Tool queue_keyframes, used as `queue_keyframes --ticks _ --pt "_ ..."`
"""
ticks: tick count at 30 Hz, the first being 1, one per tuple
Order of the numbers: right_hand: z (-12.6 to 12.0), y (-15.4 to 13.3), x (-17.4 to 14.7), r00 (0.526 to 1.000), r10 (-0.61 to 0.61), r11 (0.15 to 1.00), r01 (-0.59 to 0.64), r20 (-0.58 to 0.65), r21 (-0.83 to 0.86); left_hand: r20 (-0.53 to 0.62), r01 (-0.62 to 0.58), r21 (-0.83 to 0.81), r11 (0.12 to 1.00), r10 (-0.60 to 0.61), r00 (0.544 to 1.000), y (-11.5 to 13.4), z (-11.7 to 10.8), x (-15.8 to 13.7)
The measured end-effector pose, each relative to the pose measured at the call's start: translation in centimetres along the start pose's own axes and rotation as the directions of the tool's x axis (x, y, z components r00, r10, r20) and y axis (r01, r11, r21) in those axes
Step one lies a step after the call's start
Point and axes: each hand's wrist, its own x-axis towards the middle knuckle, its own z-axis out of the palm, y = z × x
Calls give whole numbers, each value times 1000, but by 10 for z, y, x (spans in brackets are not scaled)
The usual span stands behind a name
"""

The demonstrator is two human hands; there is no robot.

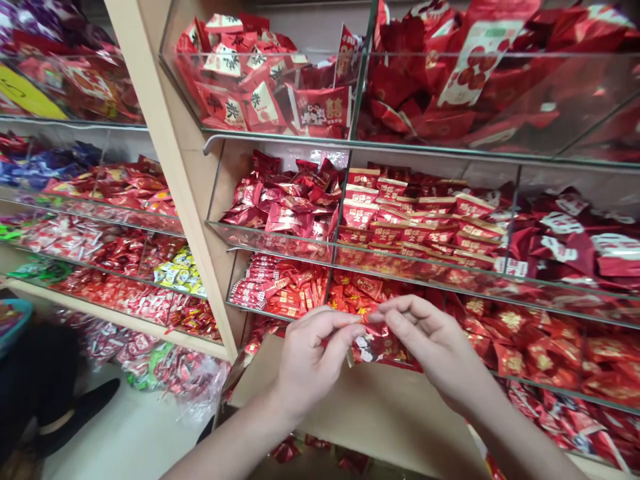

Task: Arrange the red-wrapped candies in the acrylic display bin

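My left hand (313, 360) and my right hand (430, 340) meet in front of the lower shelf, both pinching one small red candy packet (376, 343) between fingertips. The packet has a white cartoon print and hangs partly hidden behind my fingers. Right behind it lies a glass-fronted bin of red wrapped candies (360, 290). A cardboard box flap (380, 407) lies just under my hands.
Tiers of glass bins (430, 267) full of red candy packets fill the wooden shelving (170, 173). Left shelves hold red, purple, green and yellow sweets (177, 270). Plastic bags of candy (170, 370) lie on the floor. A person in dark clothing (40, 393) crouches at bottom left.
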Motion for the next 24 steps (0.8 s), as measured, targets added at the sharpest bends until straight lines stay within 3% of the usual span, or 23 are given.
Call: queue_keyframes --ticks 3,8,12,16,24 --pt "0 7 -5 999 -39 999 39 -11 -7 7 -63 51 997 62 998 -1 0 1" --pt "6 21 -13 984 -50 994 66 -168 88 11 -113 85 990 112 994 -4 4 -6" --pt "10 33 -17 987 3 996 11 -159 87 74 95 -9 995 -94 993 -9 7 -15" --pt "10 33 -20 995 -83 995 80 -46 -64 283 334 -136 933 -287 915 -15 8 -23" --pt "11 26 -24 992 41 996 -51 123 78 189 499 -439 747 -466 864 -15 11 -24"
